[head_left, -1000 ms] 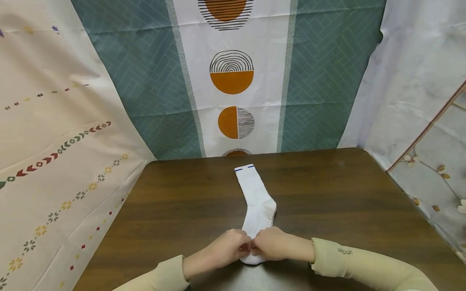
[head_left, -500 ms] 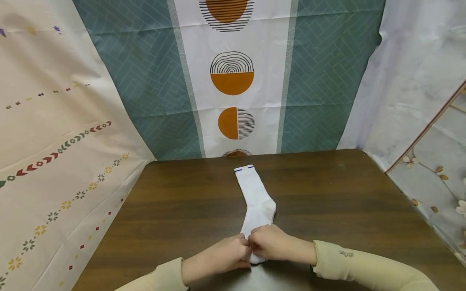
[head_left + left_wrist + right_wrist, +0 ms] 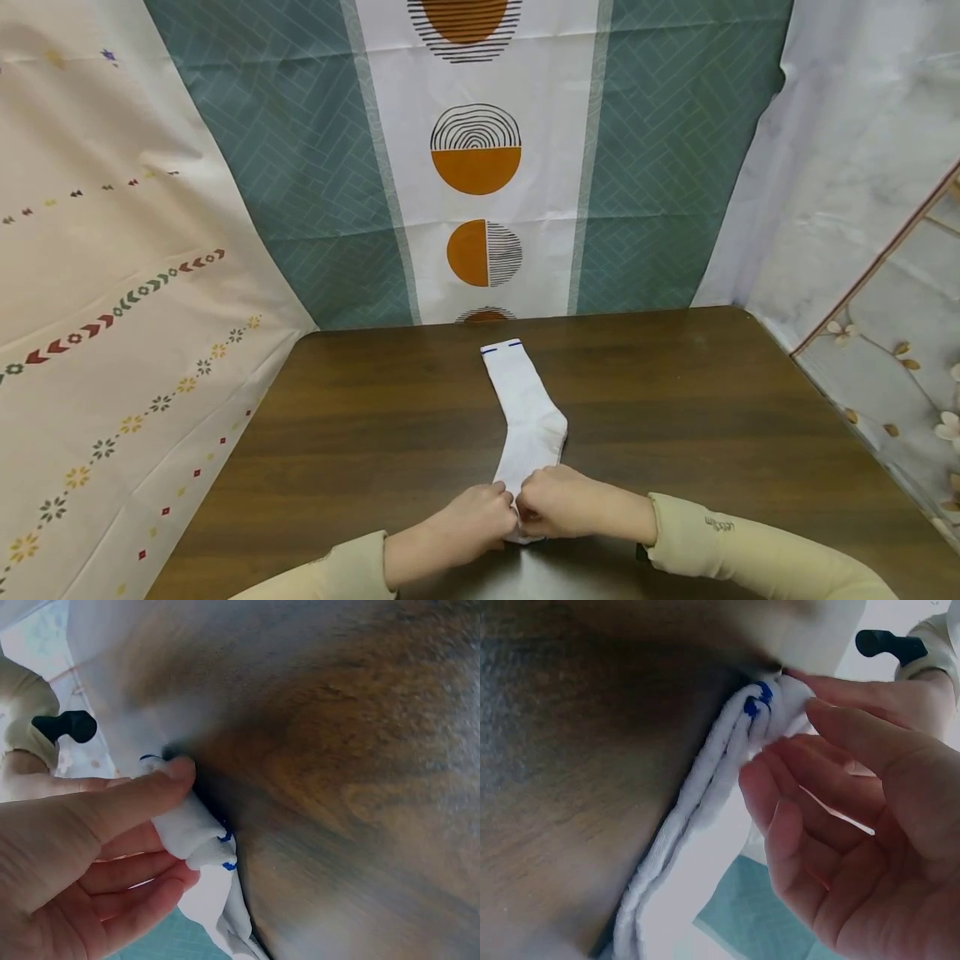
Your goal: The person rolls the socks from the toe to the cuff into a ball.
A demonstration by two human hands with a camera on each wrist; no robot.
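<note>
A white pair of socks (image 3: pixel 528 408), laid one on the other, lies lengthwise on the table with its blue-marked cuffs away from me. Its near toe end is folded or rolled over, and blue marks show at the fold in both wrist views. My left hand (image 3: pixel 461 529) pinches the left side of that fold between thumb and fingers, clearest on the socks (image 3: pixel 214 889) in the left wrist view. My right hand (image 3: pixel 570 504) pinches the right side, its thumb and fingers against the rolled socks (image 3: pixel 697 817) in the right wrist view. Both hands partly hide the toe end.
The dark wooden table (image 3: pixel 360 408) reaches back to a green and white patterned cloth (image 3: pixel 300 167). A cream patterned cloth (image 3: pixel 112 292) hangs at the left and a pale floral one (image 3: pixel 862 208) at the right.
Both hands stay at the near end with small shifts of the fingers. Less of the toe end shows beneath them now. The cuff end has not moved.
</note>
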